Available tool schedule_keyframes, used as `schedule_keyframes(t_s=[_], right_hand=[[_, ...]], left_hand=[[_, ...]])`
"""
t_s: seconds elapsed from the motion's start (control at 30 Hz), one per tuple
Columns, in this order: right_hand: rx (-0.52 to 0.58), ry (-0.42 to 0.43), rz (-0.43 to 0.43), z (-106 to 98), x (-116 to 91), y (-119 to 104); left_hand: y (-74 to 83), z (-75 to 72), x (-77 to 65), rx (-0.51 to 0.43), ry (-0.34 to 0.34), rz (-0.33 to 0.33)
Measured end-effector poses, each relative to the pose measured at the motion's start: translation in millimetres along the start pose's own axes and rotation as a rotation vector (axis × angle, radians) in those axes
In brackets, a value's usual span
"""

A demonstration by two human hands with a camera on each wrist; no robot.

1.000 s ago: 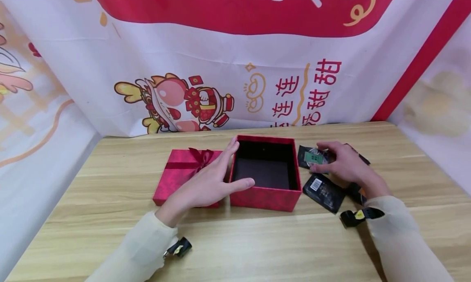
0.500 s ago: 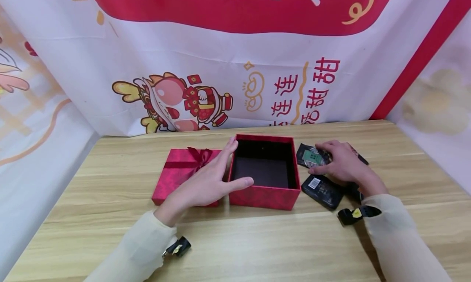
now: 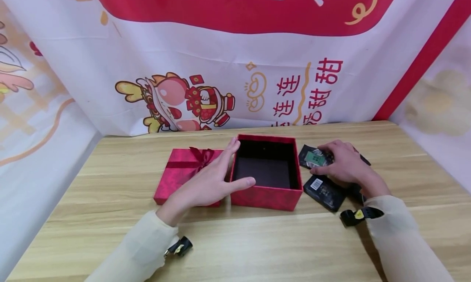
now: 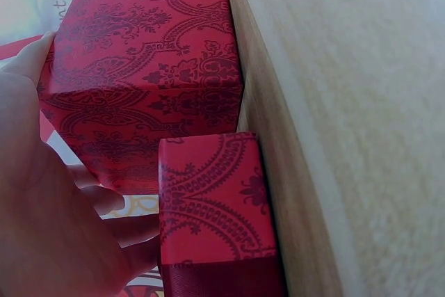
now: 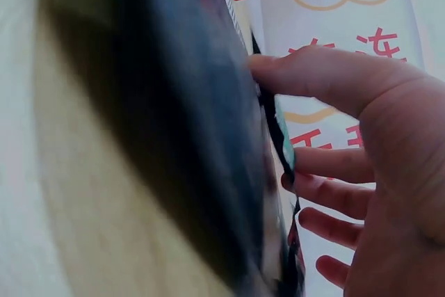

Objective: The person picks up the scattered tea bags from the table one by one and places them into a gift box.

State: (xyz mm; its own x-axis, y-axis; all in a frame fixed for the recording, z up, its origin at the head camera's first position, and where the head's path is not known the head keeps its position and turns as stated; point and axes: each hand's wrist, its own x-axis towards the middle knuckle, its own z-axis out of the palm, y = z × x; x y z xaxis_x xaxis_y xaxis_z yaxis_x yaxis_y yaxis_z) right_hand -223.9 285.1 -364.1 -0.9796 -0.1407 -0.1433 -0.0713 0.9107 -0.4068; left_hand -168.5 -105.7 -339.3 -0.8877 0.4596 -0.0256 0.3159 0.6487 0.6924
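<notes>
A red patterned gift box (image 3: 263, 199) stands lidless with its dark inside showing. My left hand (image 3: 209, 184) has its fingers stretched along the box's left rim, with the thumb held apart over the front edge. Beneath that hand lies the red lid (image 3: 176, 177) with its ribbon bow (image 3: 200, 159); the left wrist view shows the fingertips beside the box wall. My right hand (image 3: 342, 161) rests on a black packet with a green label (image 3: 314, 157), thumb and fingers spread apart on it. Another black packet with a barcode (image 3: 325, 193) lies just in front.
Part of another dark packet (image 3: 362, 157) shows behind the right hand, and one more dark item (image 3: 355, 192) is half hidden under the wrist. The wooden table (image 3: 257, 249) meets a printed cloth backdrop (image 3: 220, 49). A black strap (image 3: 353, 217) hangs at the right cuff.
Both hands keep their places, and the box, lid and packets stay put. Only the head view shifts slightly.
</notes>
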Motion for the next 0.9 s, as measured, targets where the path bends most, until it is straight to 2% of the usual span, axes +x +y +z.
schedule_keyframes(t_s=[0.33,0.67,0.9], right_hand=[[0.124,0.100,-0.078,-9.2,-4.9,-4.8],[0.204,0.252,-0.078,-17.0,-9.9,-16.8],[0.268,0.301,-0.071,-23.7,-16.3,-31.8]], left_hand=[[1.6,-0.4,-1.0,-0.009,-0.002,0.000],[1.2,-0.5,-0.8,0.002,0.002,0.004],[2.2,-0.1,-1.2,0.002,0.002,0.003]])
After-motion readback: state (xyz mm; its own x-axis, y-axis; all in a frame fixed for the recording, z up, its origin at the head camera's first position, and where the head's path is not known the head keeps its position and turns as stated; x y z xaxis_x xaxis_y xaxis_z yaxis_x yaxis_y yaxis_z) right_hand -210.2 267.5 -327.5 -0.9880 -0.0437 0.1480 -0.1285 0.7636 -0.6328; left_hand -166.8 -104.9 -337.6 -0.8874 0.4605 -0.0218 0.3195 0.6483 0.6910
